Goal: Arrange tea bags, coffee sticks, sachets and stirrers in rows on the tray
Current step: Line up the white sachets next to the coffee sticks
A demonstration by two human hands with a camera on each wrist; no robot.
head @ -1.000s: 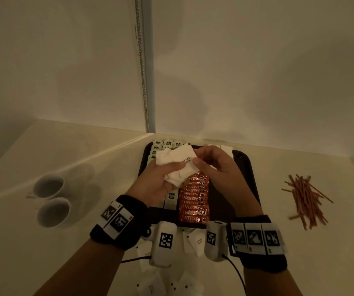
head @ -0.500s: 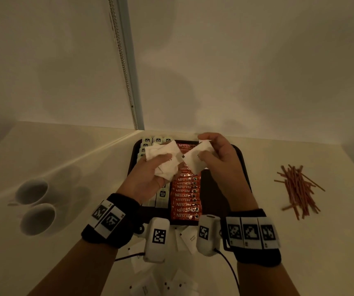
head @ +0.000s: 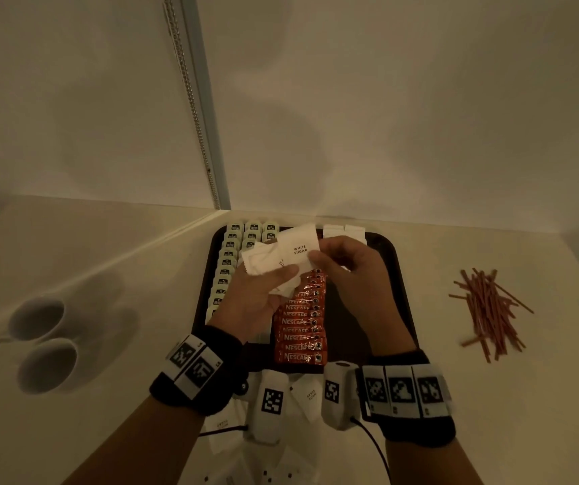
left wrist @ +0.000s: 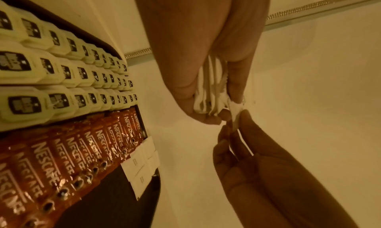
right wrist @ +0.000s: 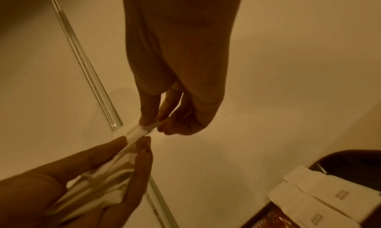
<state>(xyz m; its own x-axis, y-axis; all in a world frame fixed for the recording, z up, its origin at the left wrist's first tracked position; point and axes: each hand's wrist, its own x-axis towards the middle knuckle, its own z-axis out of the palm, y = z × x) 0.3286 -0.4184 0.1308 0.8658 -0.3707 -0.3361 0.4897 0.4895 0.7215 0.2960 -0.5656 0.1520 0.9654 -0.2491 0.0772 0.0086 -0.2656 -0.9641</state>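
Left hand (head: 258,292) grips sachet stack (head: 267,266); right hand (head: 347,266) pinches top sachet (head: 298,248), likely peeling; loose stack may spill onto tray (head: 391,274).

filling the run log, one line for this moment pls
left hand: holds sachet stack | right hand: pinches white sugar sachet | stirrers: off tray

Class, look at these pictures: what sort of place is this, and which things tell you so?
Probably a hotel-room or office drinks corner: a tray stocked with Nescafe sticks, two white cups and loose stirrers on a plain counter.
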